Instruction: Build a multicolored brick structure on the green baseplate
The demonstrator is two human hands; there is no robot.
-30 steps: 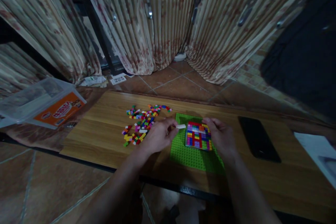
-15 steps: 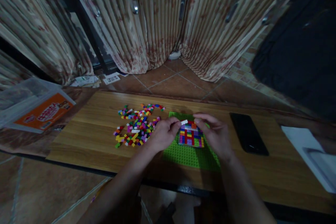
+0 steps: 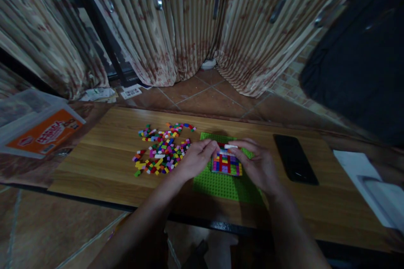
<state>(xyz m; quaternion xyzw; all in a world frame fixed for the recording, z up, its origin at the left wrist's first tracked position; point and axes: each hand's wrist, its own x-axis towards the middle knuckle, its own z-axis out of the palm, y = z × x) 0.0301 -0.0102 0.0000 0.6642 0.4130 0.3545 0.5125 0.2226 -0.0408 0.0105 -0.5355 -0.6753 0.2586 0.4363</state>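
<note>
Brown wooden tabletop [image 3: 101, 151]: pinching oblong white plastic brick [image 3: 231, 146] in right hand [image 3: 259, 163] at rectangular multicoloured plastic panel's [image 3: 227, 164] twelve o'clock; cannot tell left hand's [image 3: 196, 157] hold. Align squarely.

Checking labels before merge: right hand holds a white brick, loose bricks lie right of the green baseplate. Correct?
Wrong side: the loose bricks lie left of the green baseplate, as the head view shows. The right hand does hold a white brick.
</note>
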